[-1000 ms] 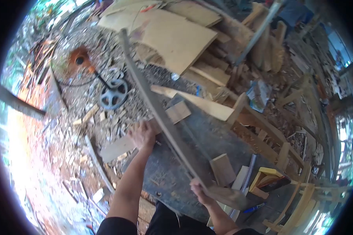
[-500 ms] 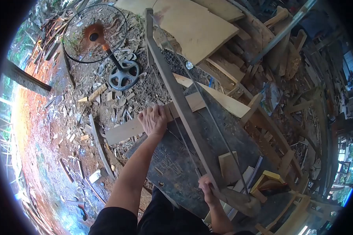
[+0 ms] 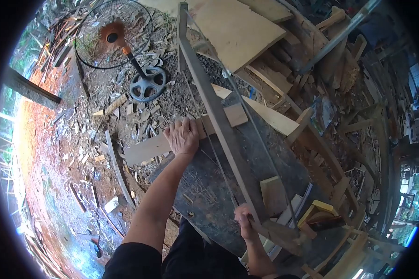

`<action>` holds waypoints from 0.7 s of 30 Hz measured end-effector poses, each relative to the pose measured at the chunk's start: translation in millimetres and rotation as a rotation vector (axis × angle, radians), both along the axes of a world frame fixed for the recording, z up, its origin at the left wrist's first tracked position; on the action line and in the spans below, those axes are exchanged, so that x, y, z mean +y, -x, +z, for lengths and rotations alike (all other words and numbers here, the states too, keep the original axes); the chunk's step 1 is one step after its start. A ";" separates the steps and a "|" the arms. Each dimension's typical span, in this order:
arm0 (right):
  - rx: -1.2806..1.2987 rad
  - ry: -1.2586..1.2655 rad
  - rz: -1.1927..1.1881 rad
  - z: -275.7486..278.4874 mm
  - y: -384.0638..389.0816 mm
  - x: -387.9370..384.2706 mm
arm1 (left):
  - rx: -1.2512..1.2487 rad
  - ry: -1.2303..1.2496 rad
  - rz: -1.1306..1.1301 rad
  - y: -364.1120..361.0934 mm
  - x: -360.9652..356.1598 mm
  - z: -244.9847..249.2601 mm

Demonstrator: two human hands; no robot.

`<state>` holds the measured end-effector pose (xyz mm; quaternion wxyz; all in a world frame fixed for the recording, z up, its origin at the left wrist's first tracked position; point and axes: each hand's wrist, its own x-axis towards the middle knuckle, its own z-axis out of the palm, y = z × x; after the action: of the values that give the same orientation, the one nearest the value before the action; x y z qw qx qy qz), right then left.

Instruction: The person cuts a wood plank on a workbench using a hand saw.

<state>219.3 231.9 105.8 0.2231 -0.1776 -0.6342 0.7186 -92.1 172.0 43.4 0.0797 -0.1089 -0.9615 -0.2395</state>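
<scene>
A pale wooden board (image 3: 146,149) lies across the dark worktable (image 3: 200,181), with its left end jutting past the table. My left hand (image 3: 183,136) presses on this board, fingers curled over its far edge. Just right of those fingers, the thin blade of a large wooden frame saw (image 3: 215,109) crosses the board. My right hand (image 3: 245,216) is closed around the near end of the saw, by the blade's handle. The saw's long middle beam slants away from me over the board, and a brace runs along its right side.
A standing fan (image 3: 114,39) with a round base (image 3: 147,84) stands beyond the table at left. Large plywood sheets (image 3: 237,28) and scrap timber lie at the back right. A wood block (image 3: 273,195) and a yellow-edged piece (image 3: 319,208) sit at the table's right.
The frame saw has slid slightly away from me, and my right hand has moved with it. My left hand stays on the board in nearly the same place.
</scene>
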 end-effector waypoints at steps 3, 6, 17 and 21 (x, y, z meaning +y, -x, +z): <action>-0.092 0.065 0.027 2.1 41.0 5.4 | 0.012 0.007 -0.014 0.1 1.8 1.9; -0.252 -0.079 0.008 -12.9 73.2 9.2 | -0.005 0.020 -0.009 1.0 0.9 3.3; -0.144 -0.170 -0.010 -31.2 48.6 4.2 | 0.037 -0.020 -0.030 1.3 1.0 -0.5; -0.214 -0.263 0.118 -19.3 93.5 11.4 | 0.001 0.018 -0.033 -0.4 0.0 5.0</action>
<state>125.8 243.3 86.5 0.1329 -0.1848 -0.7521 0.6185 -91.6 172.0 48.4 0.0751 -0.1258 -0.9617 -0.2319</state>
